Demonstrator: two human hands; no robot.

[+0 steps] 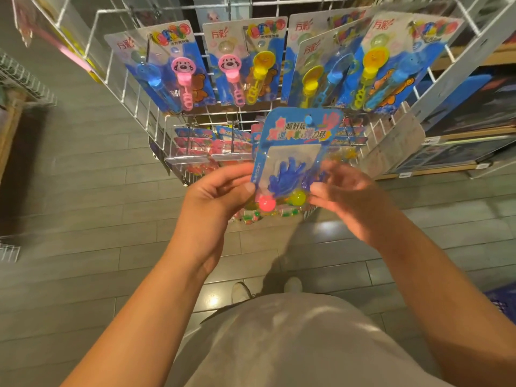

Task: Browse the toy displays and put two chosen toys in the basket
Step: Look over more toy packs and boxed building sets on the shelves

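A blue toy card [296, 152] with a blue sticky hand and two bouncy balls, one pink and one yellow, is held up in front of the wire display rack [145, 107]. My left hand [220, 191] pinches the card's lower left edge with thumb and fingers. My right hand [346, 196] pinches its lower right edge. Above hang several bubble-wand cards [240, 62] on the rack's hooks. More of the same sticky-hand cards [201, 146] hang on lower hooks behind the held card. A dark blue basket [502, 303] shows at the right edge, on the floor.
Grey plank floor [83, 219] lies below. Another wire rack [25, 79] stands at the left. Shelves with boxed goods [460, 129] run along the right. My two shoes [265, 289] are just behind the rack's foot.
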